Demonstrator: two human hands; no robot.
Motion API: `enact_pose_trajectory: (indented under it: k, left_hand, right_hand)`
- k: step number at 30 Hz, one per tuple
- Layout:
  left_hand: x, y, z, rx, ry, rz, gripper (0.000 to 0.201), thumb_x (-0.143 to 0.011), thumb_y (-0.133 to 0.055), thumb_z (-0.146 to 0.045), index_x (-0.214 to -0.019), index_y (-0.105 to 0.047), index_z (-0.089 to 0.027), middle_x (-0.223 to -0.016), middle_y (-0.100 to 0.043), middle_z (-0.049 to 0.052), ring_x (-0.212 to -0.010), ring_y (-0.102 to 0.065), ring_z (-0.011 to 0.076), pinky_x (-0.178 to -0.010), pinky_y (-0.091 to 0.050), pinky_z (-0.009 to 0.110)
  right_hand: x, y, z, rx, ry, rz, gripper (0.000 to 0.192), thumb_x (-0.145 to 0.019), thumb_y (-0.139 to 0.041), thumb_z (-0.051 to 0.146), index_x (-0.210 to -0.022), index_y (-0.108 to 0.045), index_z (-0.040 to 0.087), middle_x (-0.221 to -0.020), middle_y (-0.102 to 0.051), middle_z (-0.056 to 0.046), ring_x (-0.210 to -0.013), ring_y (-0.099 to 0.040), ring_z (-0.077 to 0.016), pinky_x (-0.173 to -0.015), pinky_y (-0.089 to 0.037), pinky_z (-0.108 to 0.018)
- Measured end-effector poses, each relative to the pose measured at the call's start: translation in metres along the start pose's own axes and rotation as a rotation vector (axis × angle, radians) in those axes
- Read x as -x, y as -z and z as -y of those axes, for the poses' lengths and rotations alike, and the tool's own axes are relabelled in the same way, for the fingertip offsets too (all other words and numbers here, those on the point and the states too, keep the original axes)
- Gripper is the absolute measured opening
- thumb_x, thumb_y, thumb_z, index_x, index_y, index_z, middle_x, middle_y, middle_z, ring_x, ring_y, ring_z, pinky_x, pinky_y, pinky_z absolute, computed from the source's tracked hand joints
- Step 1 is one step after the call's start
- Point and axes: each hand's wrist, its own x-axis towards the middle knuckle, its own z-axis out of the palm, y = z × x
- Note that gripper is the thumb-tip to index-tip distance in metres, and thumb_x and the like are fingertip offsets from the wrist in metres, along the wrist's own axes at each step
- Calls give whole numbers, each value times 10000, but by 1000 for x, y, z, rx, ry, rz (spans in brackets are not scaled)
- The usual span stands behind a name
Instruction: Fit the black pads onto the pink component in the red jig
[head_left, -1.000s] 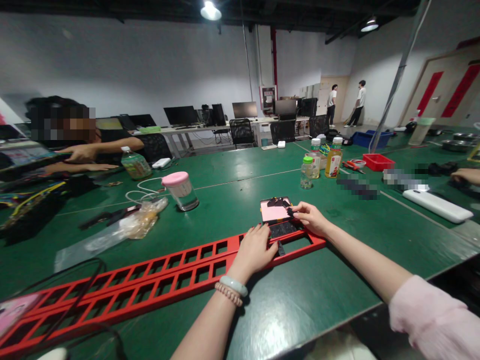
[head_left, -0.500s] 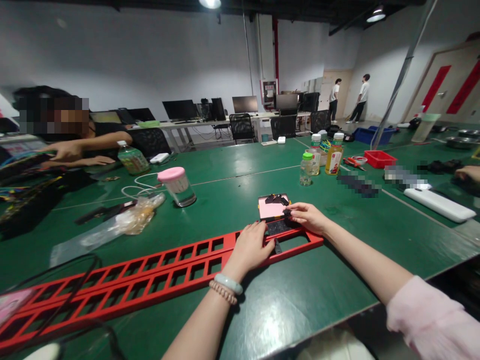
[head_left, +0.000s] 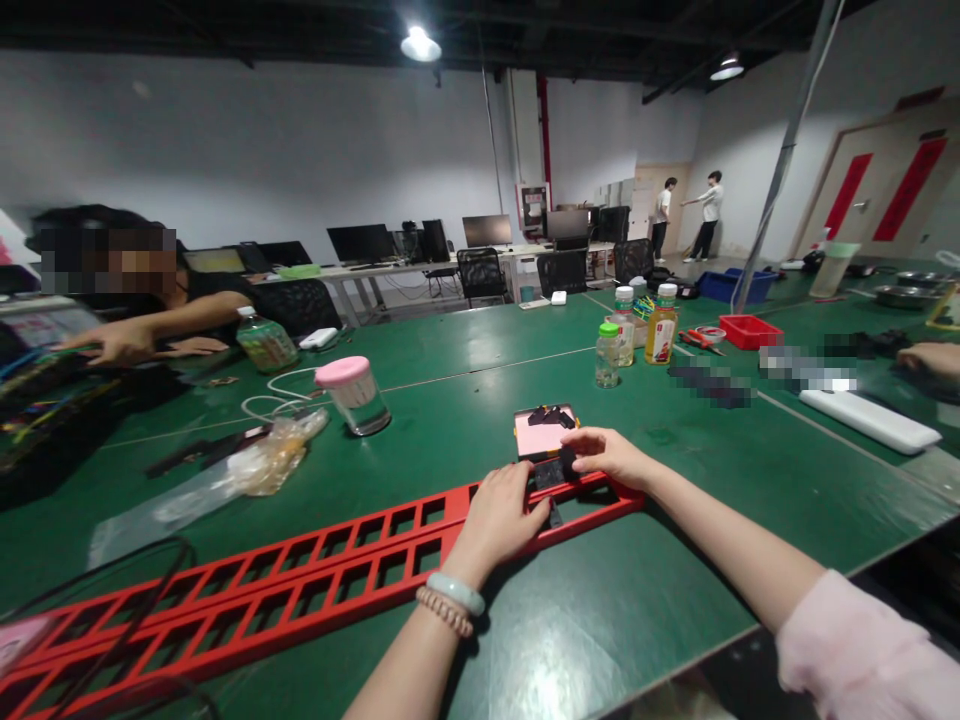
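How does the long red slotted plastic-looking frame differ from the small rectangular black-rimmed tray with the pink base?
Size: the long red frame reaches the picture's left edge, while the small black-rimmed tray is far shorter. Build: the frame has rows of openings; the tray has a flat pink base. Contact: the left hand rests on the frame, whereas loose black pieces lie in the tray. Both sit on the green tabletop.

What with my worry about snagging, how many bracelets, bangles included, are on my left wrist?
2: a pale green bangle nearer the left hand, and a beaded bracelet beside it, on the elbow side. No others seem hidden.
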Motion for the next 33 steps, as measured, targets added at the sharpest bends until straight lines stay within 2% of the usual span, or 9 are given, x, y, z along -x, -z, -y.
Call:
enact_pose_trajectory:
  k: [5, 8, 16, 20, 24, 33]
  left_hand:
    - [1, 0, 2, 10, 3, 3, 477, -798, -502, -381, -1218, -457, -160, -1161, -563, 121, -1052, -529, 263, -936, -379, 388]
    - [2, -1, 3, 9, -3, -4, 500, -795, -511, -382, -1243, -451, -169, -1191, -552, 120, -1077, -520, 264, -951, -368, 393]
    - [2, 0, 3, 16, -32, -27, 432, -790, -524, -387, -1167, -520, -176, -1159, -576, 108, -1046, -540, 255, -922, -387, 382]
    - [2, 1, 0, 33, -26, -30, 399, -797, -516, -393, -1136, -542, -183, -1153, -580, 95, -1034, -544, 254, -910, -392, 375]
    - [2, 1, -3, 38, 7, -9, 450, -786, -529, -406, -1177, -521, -182, -1165, -573, 96, -1052, -532, 261, -923, -381, 382]
    - [2, -4, -2, 19, 36, 0, 476, -779, -536, -419, -1188, -516, -177, -1177, -563, 102, -1062, -523, 261, -928, -372, 390]
  right_hand:
    - [5, -5, 10, 18, -3, 113, 488, -541, -779, 266, -991, -632, 151, -983, -644, -71, -909, -591, -184, -905, -400, -396]
    - [7, -7, 12, 8, -20, 133, 488, -530, -783, 269, -979, -632, 152, -941, -649, -57, -866, -596, -173, -865, -420, -379]
    - [11, -9, 8, 73, 25, 173, 511, -521, -781, 246, -998, -623, 156, -961, -652, -61, -881, -606, -187, -866, -431, -379]
    - [16, -15, 5, 262, 98, 126, 484, -541, -740, 193, -1012, -627, 166, -1003, -645, -67, -914, -598, -200, -880, -432, -389]
    - [23, -22, 2, 402, 176, 56, 484, -553, -708, 169, -1029, -623, 174, -1023, -632, -68, -900, -593, -195, -855, -447, -384]
    - [30, -25, 4, 527, 240, 93, 455, -577, -701, 180, -1026, -627, 174, -1038, -625, -79, -927, -581, -206, -830, -457, -369]
